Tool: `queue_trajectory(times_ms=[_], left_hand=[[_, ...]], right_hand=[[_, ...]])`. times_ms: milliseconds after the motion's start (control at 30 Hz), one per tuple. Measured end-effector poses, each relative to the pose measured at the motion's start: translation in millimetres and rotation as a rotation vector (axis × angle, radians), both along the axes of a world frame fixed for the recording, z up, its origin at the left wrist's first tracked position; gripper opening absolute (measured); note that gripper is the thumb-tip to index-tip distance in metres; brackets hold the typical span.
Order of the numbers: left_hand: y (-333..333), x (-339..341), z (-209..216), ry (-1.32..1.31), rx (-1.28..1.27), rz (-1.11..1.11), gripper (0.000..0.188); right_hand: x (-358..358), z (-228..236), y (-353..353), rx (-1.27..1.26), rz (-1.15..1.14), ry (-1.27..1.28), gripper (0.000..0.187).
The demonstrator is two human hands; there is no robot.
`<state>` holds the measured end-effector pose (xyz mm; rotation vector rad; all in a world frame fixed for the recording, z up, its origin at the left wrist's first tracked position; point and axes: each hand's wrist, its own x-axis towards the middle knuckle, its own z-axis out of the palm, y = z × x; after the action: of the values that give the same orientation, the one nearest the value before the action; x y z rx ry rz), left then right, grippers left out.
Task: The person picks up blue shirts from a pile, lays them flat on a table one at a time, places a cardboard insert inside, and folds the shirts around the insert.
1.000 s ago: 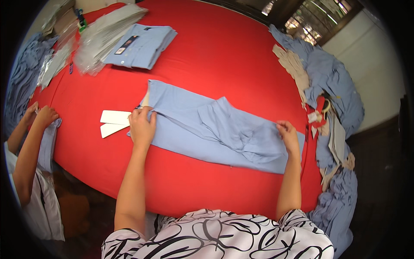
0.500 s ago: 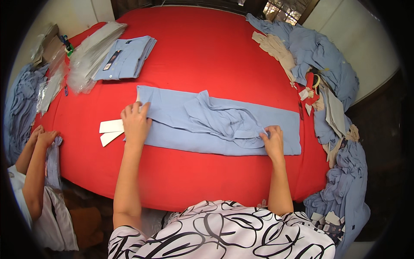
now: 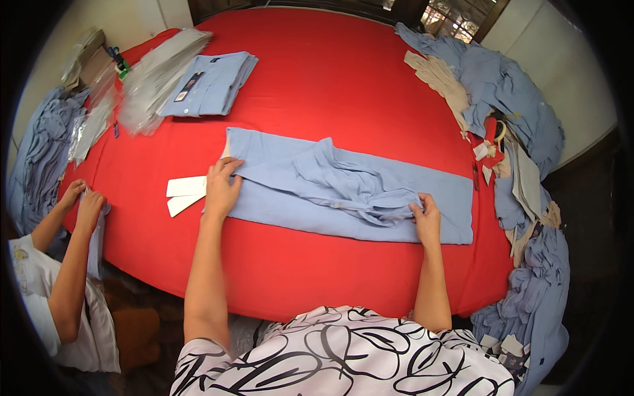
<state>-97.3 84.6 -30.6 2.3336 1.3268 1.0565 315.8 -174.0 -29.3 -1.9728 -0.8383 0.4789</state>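
A light blue shirt (image 3: 310, 188) lies folded into a long strip across the red table (image 3: 330, 86). My left hand (image 3: 222, 188) presses flat on its left end, next to white card strips (image 3: 185, 195) that stick out from under it. My right hand (image 3: 427, 218) pinches a bunched fold of the shirt's fabric near the right end.
A folded blue shirt (image 3: 211, 82) and clear plastic bags (image 3: 152, 76) lie at the far left. Heaps of blue shirts (image 3: 502, 92) line the right edge, another heap (image 3: 39, 152) the left. Another person's hands (image 3: 79, 201) hold cloth at the left edge.
My right hand has slid left along the shirt and now grips a gathered fold. My left hand stays pressed on the left end.
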Motion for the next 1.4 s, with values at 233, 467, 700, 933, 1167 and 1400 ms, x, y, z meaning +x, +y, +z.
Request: queue_trajectory(times_ms=[233,467,700,933,1167,1400], left_hand=[[-7.7,13.1,17.6,0.139,0.099,0.108,0.040],[-101.0,159.9,32.0,-0.041,0.095,-0.647,0.036],[-120.4,207.1,7.7,0.279,0.107,-0.444,0.058],[-92.7,189.1,8.4,-0.330,-0.470,-0.494,0.047],[-75.8,180.7,3.4,-1.016,-0.871,-0.415,0.040],[-101.5,172.4,57.0,-0.565,-0.560,-0.423,0.030]], right_hand=[[49.4,13.6,-53.1,-0.146,-0.233,-0.438,0.038],[82.1,15.5,-101.8,-0.613,-0.635,-0.486,0.067],[119.8,-10.8,-121.2,-0.533,-0.453,-0.426,0.063],[-4.2,108.2,-2.6,-0.045,-0.139,-0.334,0.043],[-114.7,65.2,36.4,-0.195,0.565,-0.294,0.042],[-9.3,30.3,-1.5,-0.115,-0.081,-0.482,0.031]])
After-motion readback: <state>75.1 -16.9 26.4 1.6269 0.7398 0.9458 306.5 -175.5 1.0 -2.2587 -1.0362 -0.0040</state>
